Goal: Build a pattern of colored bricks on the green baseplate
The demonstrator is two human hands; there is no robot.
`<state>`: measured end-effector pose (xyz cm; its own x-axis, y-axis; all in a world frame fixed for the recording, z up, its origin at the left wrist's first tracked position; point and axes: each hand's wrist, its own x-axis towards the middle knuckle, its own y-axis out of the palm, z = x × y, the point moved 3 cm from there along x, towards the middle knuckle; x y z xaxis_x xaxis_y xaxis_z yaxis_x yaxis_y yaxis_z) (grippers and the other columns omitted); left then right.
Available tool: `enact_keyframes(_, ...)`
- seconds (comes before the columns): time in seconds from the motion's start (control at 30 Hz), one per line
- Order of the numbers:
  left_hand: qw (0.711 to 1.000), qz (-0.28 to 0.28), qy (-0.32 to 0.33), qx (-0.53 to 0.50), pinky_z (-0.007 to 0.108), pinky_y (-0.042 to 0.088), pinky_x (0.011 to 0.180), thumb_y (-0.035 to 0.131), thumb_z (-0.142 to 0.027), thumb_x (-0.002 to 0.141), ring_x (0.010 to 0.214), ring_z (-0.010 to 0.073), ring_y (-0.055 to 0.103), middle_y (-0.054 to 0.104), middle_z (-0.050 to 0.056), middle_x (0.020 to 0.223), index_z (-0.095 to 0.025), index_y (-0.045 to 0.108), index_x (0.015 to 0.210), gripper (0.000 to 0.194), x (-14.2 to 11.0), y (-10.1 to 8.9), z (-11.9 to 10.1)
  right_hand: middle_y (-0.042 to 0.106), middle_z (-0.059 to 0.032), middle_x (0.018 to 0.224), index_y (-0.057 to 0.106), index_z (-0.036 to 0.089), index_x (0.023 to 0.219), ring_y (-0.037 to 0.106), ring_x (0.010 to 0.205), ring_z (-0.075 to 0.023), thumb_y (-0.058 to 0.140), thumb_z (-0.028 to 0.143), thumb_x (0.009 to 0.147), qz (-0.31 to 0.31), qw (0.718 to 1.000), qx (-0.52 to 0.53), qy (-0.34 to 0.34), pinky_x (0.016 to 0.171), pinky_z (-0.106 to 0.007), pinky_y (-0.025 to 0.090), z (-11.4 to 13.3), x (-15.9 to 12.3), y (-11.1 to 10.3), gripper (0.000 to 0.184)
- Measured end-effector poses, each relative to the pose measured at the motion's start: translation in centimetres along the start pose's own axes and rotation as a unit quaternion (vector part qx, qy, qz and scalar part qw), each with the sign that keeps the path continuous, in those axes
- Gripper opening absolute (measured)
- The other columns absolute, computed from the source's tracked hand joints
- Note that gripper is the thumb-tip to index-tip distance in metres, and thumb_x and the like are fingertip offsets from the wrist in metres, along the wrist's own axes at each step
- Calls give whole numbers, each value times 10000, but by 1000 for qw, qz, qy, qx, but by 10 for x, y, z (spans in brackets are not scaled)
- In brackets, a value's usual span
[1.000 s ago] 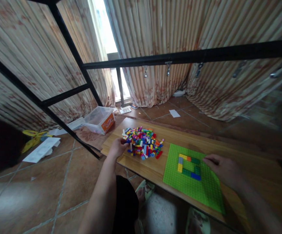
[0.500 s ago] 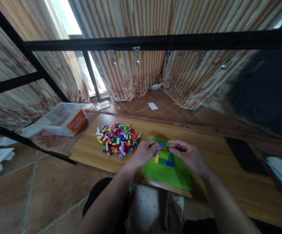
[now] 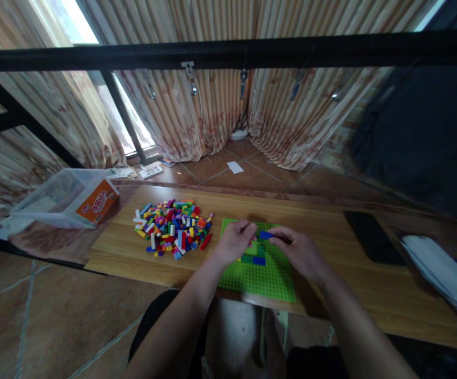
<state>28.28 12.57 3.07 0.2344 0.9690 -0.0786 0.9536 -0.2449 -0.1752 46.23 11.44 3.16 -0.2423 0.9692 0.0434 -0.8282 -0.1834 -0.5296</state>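
A blue toy brick [image 3: 266, 235] is pinched between the thumb and fingers of my right hand [image 3: 294, 247], just above the far part of a green studded baseplate [image 3: 260, 281]. Close on its left, my left hand [image 3: 235, 241] has its fingertips drawn together; whatever may be in them is hidden. Below the hands, a low outline of bricks is set on the baseplate, with a dark blue brick [image 3: 259, 261] and green ones showing. My hands cover the rest of that outline. To the left lies a heap of loose mixed-colour bricks [image 3: 173, 226].
The wooden table [image 3: 318, 221] carries a dark flat object [image 3: 374, 237] and a white folded item [image 3: 441, 273] at right. Beyond its left end stands a clear plastic bin [image 3: 58, 202] with an orange label. A black metal bar [image 3: 220, 52] crosses above the table's far side.
My left hand has come from the brick heap to the baseplate, carrying a blue brick, which now sits in my right fingers. The view has swung right.
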Motion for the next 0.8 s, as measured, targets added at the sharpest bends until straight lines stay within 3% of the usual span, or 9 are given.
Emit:
enact_keyframes(0.1, 989, -81, 33, 122, 203, 442, 607, 469, -279, 880, 649, 114, 584, 643, 4, 694, -142, 652, 780, 250, 5, -17, -3, 739, -40, 950, 695, 224, 973, 673, 881, -210, 579, 314, 833, 0, 999, -29, 17, 847, -375, 487, -10, 1, -1, 202)
enact_keyframes(0.2, 969, -111, 36, 219, 222, 475, 711, 500, -208, 851, 788, 148, 644, 709, 29, 800, -146, 700, 865, 210, 6, -27, -5, 739, -41, 920, 698, 219, 963, 673, 845, -209, 587, 295, 827, 21, 998, -50, 22, 803, -360, 489, -13, 3, 2, 192)
enact_keyframes(0.5, 938, -39, -15, 345, 246, 505, 838, 519, -154, 838, 950, 167, 679, 740, 55, 1037, -177, 696, 1072, 294, -1, -13, -3, 740, -36, 917, 704, 211, 948, 660, 821, -192, 588, 219, 838, 38, 992, -117, 18, 755, -323, 470, -6, 9, 15, 161)
enact_keyframes(0.8, 914, -5, -9, 405, 252, 504, 812, 530, -187, 845, 943, 172, 676, 737, 49, 1032, -202, 682, 1082, 281, -4, 0, -5, 741, -37, 912, 718, 212, 934, 666, 827, -188, 592, 214, 848, 42, 990, -132, 9, 758, -318, 475, -1, 7, 17, 153)
